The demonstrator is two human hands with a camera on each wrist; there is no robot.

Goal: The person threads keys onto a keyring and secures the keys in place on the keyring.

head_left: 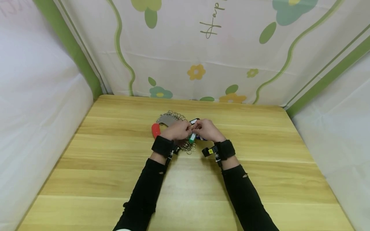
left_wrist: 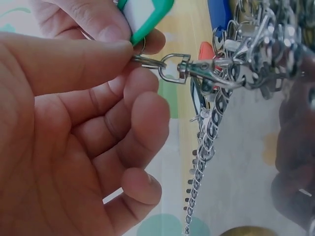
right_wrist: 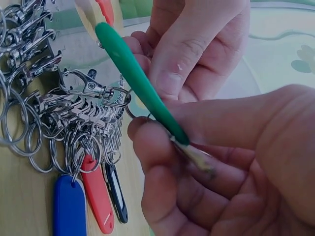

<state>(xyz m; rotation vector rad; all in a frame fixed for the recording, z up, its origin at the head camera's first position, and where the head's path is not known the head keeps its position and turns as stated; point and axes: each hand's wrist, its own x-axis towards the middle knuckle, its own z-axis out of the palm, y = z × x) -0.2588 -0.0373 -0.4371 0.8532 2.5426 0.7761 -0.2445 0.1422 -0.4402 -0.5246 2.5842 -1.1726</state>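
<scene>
A green key tag (right_wrist: 135, 73) with a white label is pinched between the thumb and fingers of my right hand (head_left: 208, 130). My left hand (head_left: 178, 130) pinches a split ring (left_wrist: 147, 63) beside the tag, its other fingers loosely curled. That ring joins a silver swivel clasp (left_wrist: 206, 71), which hangs on a curved grey metal plate (head_left: 167, 120) with a red grip (head_left: 156, 130). A small metal piece (right_wrist: 199, 160), blurred, shows under the tag by my right fingers. The left hand covers part of the plate.
Many clasps with rings (right_wrist: 29, 128) line the plate's edge. From some hang a blue tag (right_wrist: 70, 206), a red tag (right_wrist: 97, 194) and a black tag (right_wrist: 115, 191). All this lies on a wooden table (head_left: 185, 192), with patterned cloth (head_left: 173, 48) behind.
</scene>
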